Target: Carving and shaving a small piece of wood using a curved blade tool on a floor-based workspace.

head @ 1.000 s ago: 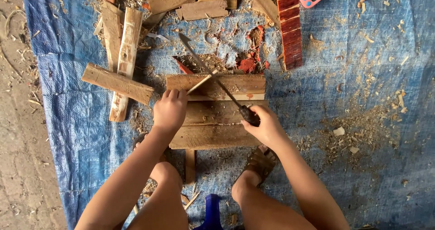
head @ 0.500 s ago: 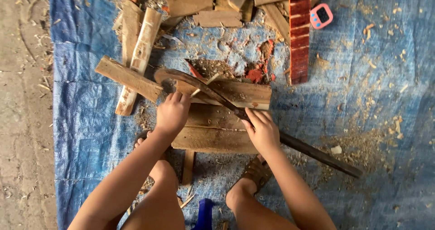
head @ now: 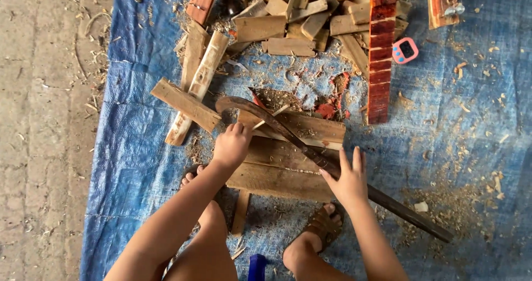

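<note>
A thin wooden sliver (head: 270,116) is pinched in the closed left hand (head: 231,144) on the plank block (head: 288,159). The right hand (head: 348,177) is spread open over the long curved blade's (head: 260,115) handle, gripping nothing. Since half a second ago, the blade has swung toward 10 o'clock. Its cutting contact is hard to make out.

Screen: small pink rounded digital timer (head: 405,50) with a dark rectangular display and blue buttons.
Where: lies on the blue woven plastic tarp (head: 476,126), just right of the tall red-painted wooden plank (head: 380,54).
Packages, labels, signs: none made out.
</note>
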